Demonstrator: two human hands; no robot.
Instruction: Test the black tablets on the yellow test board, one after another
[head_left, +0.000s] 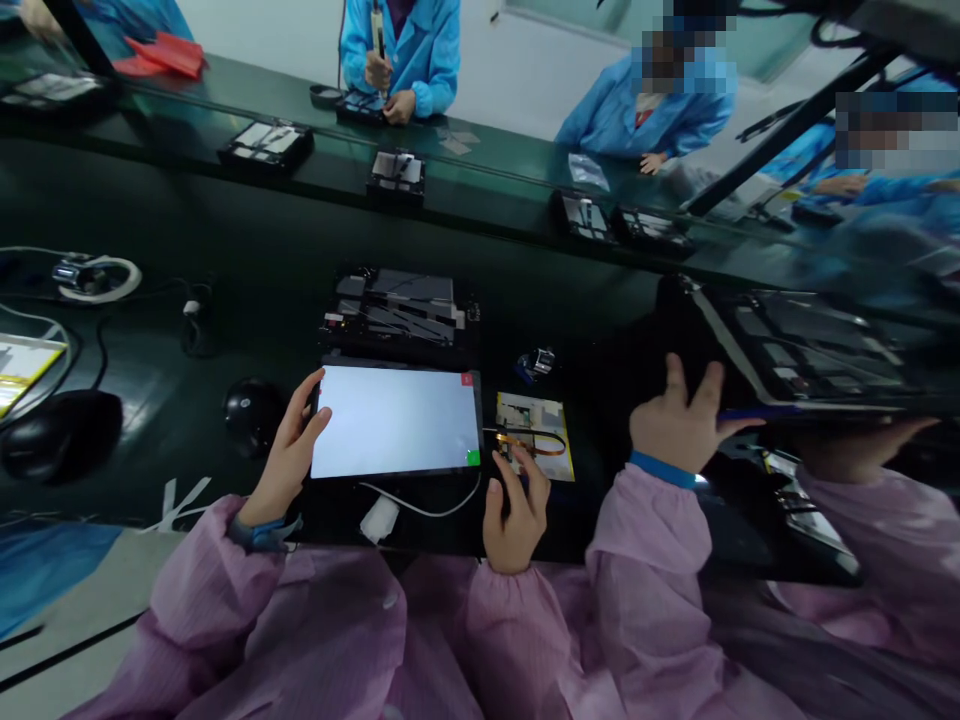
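Note:
A tablet (394, 420) with a lit white screen lies flat on the dark bench in front of me. My left hand (289, 455) grips its left edge, thumb on the glass and fingers curled round the side. My right hand (514, 515) rests just past the tablet's lower right corner, its fingers stretched forward and holding nothing. The fingertips touch the edge of a small yellow-backed circuit board (544, 415) where an orange flex cable (536, 442) loops across. A white cable (427, 508) with a plug runs along the tablet's near edge.
A black tray of parts (401, 310) sits behind the tablet. At my right a pink-sleeved neighbour's hand (682, 420) holds a large black tray (810, 355). Black round objects (60, 430) and cables lie at left. Workers in blue coats face a conveyor (480, 185) carrying trays.

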